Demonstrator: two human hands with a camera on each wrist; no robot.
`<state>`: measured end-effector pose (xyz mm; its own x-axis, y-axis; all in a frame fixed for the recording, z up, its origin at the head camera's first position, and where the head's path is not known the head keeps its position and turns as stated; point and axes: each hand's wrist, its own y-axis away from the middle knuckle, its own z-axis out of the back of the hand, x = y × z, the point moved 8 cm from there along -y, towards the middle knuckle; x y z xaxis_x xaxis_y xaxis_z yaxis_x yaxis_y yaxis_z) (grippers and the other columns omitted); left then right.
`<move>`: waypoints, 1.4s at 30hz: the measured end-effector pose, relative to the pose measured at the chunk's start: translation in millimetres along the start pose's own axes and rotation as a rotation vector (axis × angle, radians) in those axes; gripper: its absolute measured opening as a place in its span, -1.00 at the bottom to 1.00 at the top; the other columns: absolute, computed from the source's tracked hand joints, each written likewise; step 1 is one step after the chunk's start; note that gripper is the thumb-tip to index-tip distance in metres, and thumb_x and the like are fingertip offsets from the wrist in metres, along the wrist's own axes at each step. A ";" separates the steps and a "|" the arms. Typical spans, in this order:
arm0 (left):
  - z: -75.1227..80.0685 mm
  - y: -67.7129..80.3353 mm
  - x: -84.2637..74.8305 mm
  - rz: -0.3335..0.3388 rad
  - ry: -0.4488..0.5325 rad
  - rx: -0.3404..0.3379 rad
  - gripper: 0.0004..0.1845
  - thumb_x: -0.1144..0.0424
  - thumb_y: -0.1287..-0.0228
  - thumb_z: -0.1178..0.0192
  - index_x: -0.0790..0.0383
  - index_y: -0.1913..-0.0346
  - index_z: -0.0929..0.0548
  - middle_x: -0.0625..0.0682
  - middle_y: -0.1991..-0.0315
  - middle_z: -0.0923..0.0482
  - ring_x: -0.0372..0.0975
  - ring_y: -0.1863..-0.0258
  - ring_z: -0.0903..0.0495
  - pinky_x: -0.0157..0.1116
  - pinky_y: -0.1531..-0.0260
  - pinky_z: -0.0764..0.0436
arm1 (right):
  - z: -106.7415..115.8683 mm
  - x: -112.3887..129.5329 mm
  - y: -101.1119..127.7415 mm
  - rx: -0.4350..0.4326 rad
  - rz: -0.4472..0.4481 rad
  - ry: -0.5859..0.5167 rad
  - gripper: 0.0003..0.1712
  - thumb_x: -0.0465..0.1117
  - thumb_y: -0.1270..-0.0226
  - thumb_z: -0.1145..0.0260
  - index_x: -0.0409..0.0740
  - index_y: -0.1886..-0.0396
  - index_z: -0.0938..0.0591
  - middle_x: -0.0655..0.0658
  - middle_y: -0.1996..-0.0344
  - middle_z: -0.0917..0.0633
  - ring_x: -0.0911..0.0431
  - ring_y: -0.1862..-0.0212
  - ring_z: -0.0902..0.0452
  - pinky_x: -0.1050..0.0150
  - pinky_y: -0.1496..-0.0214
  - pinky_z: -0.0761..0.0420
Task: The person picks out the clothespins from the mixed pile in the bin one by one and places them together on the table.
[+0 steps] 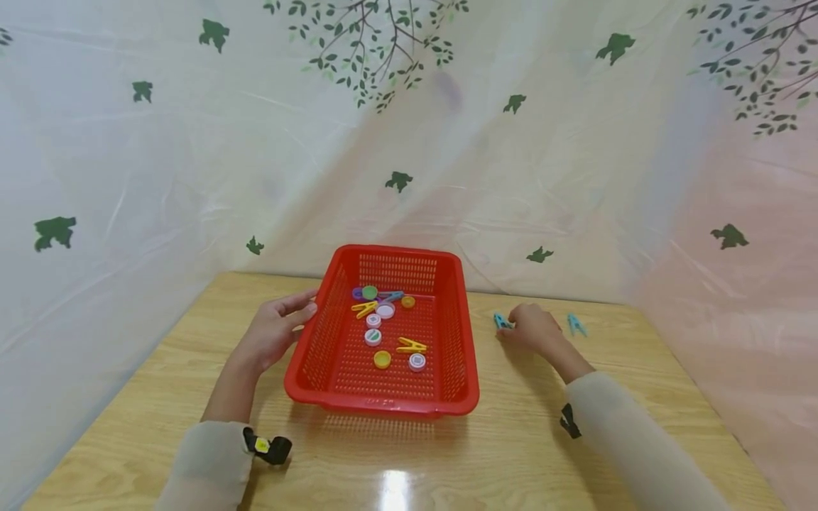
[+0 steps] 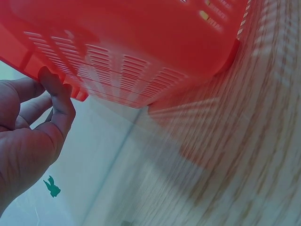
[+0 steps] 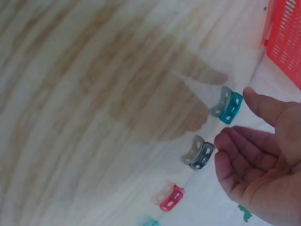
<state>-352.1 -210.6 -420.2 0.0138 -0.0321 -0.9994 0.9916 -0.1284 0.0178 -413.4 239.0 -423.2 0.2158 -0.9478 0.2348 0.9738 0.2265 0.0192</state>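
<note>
Clothespins beside the red basket, one hand on each side

Right hand (image 1: 535,330) rests on the wooden counter (image 1: 645,369) to the right of the red basket (image 1: 456,333), fingers relaxed and loosely bent, pinching nothing in the wrist view. A teal clothespin (image 3: 231,108) lies just off its thumb tip, and a grey clothespin (image 3: 202,155) lies just off its fingertips. Whether skin touches either one cannot be told. In the right wrist view both pins lie with their long axes roughly parallel, running from upper right to lower left, side by side rather than end to end. A pink clothespin (image 3: 172,198) lies further along the same row, near the frame's lower edge. From the head camera another blue clothespin (image 1: 576,324) sits on the counter just right of the hand, its long axis running away from the person.

Left hand (image 1: 276,328) is at the basket's left wall, thumb by the rim; its fingers (image 2: 59,101) are loosely curved with their tips against the rim's underside, not wrapped round it.

The basket stands with its long axis running away from the person. Inside lie bottle caps (image 1: 381,359) in yellow, white, green and orange, plus yellow clothespins (image 1: 411,345).

The counter is pale wood grain and glossy. Translucent white sheeting printed with green leaves and branches (image 1: 377,50) closes it in on three sides.
</note>
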 end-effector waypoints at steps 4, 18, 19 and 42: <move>0.7 -0.7 -1.1 0.003 0.000 -0.007 -0.45 0.13 -0.52 -0.20 0.11 -0.49 -0.45 0.18 -0.37 -0.46 -0.03 -0.18 -0.59 -0.20 -0.05 -0.70 | 4.8 5.1 -1.0 -0.045 0.119 -0.004 -0.74 -0.15 -0.28 -0.49 -0.31 0.35 -0.73 -0.07 0.56 -0.60 0.08 0.46 -0.46 0.15 0.39 -0.55; -0.2 -2.5 -2.2 0.006 0.007 -0.001 -0.45 0.15 -0.52 -0.20 0.14 -0.49 -0.44 0.19 -0.38 -0.45 -0.05 -0.17 -0.59 -0.21 -0.05 -0.69 | 4.2 10.7 -5.9 -0.035 0.315 -0.048 -0.81 -0.35 -0.23 -0.48 -0.35 0.19 -0.77 -0.11 0.40 -0.73 0.07 0.35 -0.55 0.08 0.21 -0.66; 0.0 -2.5 -2.2 0.007 0.008 -0.002 -0.45 0.15 -0.52 -0.20 0.14 -0.49 -0.44 0.19 -0.38 -0.45 -0.05 -0.17 -0.59 -0.21 -0.05 -0.69 | 4.5 10.1 -6.8 -0.041 0.318 -0.047 -0.82 -0.35 -0.23 -0.48 -0.34 0.19 -0.78 -0.09 0.42 -0.72 0.08 0.37 -0.53 0.10 0.24 -0.64; -0.3 -0.8 1.0 0.002 0.010 -0.002 -0.46 0.17 -0.52 -0.19 0.13 -0.49 -0.44 0.19 -0.38 -0.45 -0.03 -0.18 -0.59 -0.19 -0.05 -0.70 | 0.8 4.6 -12.3 -0.042 0.267 -0.047 -0.79 -0.29 -0.27 -0.46 -0.34 0.17 -0.76 -0.03 0.52 -0.63 0.11 0.42 -0.48 0.15 0.31 -0.57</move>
<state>-352.8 -210.2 -421.2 0.0171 -0.0225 -0.9996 0.9917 -0.1267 0.0198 -424.4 232.1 -421.6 0.4626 -0.8441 0.2713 0.8853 0.4564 -0.0893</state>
